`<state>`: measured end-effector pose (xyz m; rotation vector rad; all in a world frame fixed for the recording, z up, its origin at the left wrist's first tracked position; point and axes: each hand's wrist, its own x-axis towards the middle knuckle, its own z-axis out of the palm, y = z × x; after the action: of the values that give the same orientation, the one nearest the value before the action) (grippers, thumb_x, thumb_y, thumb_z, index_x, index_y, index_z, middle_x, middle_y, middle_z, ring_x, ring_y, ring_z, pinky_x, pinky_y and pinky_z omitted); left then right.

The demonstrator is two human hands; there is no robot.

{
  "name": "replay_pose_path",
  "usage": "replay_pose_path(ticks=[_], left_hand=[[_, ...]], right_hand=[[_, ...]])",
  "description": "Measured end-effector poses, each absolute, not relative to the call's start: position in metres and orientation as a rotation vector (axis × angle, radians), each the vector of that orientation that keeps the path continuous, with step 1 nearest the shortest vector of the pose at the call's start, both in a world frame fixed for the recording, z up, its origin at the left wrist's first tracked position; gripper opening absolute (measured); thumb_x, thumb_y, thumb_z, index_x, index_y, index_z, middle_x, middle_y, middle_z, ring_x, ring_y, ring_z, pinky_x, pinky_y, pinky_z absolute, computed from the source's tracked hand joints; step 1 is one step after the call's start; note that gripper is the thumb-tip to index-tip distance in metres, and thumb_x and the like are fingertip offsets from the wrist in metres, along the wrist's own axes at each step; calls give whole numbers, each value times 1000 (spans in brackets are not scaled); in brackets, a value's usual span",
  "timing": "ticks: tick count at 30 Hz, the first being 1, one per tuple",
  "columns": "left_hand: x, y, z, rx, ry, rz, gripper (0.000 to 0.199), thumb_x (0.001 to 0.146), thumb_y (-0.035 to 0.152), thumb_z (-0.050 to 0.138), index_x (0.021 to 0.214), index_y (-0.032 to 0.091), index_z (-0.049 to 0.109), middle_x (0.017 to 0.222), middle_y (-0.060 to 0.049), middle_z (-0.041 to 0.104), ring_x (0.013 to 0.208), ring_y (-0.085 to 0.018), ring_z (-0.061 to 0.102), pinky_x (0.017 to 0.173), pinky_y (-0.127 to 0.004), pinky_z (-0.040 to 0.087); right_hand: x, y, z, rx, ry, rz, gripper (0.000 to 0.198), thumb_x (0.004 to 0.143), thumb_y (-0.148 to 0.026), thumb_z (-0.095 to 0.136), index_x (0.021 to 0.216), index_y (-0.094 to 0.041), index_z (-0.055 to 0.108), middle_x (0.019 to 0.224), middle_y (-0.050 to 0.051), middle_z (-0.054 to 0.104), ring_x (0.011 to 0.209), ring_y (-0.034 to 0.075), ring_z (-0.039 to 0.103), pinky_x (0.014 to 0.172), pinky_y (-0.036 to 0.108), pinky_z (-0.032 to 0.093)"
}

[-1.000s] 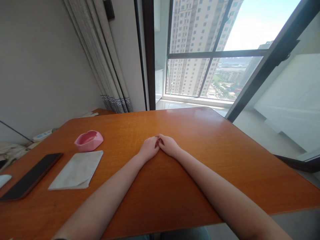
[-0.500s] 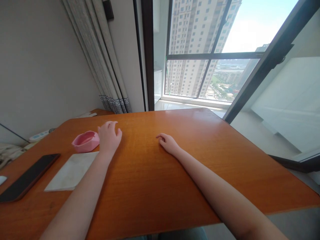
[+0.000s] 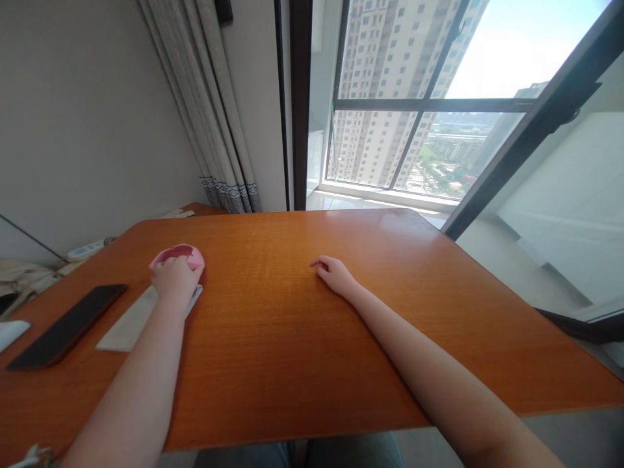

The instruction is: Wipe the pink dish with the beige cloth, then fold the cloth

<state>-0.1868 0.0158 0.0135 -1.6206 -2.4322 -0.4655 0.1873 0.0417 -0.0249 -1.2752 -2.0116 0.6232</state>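
Note:
My left hand (image 3: 174, 281) is over the near side of a pink, many-sided ashtray (image 3: 194, 255) at the left of the table. Its fingers grip the near rim and partly hide the ashtray, with the thumb at the right side. A light grey sheet (image 3: 129, 325) lies under my left wrist and forearm, just in front of the ashtray. Nothing is in my right hand (image 3: 335, 273), which rests on the middle of the table with fingers loosely bent and the index finger a little stretched out.
A dark, flat rectangular board (image 3: 68, 327) lies left of the sheet, with a white object (image 3: 12, 333) beyond it at the edge of view. The brown wooden table (image 3: 273, 364) reaches toward a large window. A grey curtain (image 3: 209, 117) hangs at the back left.
My left hand has moved left and down from beside the ashtray and taken hold of it. The view has shifted slightly; my right hand stays on the table.

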Motion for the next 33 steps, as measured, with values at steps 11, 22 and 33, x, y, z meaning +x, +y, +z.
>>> replay_pose_path(ticks=[11,22,33], left_hand=[[-133,23,16,-1999,-2137,-433,35,77,40,55,97,13,63,101,-14,64,98,-29,53,86,-40,42],[15,15,9,-2636,-1541,-715,25,77,32,62,96,16,57,109,-11,59,107,-25,49,100,-43,33],[18,14,10,-2707,-1504,-712,23,77,35,59,90,16,57,113,-13,58,111,-28,48,103,-51,29]], right_hand=[[184,39,-22,-1315,-2064,570,25,80,-15,44,90,-19,66,82,2,67,76,15,58,74,26,42],[182,41,-25,-1253,-1828,573,51,89,-41,40,134,-17,33,68,-3,51,63,16,51,64,27,39],[184,45,-28,-1261,-1710,627,27,85,-47,44,96,-23,46,59,-8,42,58,14,48,61,25,36]])
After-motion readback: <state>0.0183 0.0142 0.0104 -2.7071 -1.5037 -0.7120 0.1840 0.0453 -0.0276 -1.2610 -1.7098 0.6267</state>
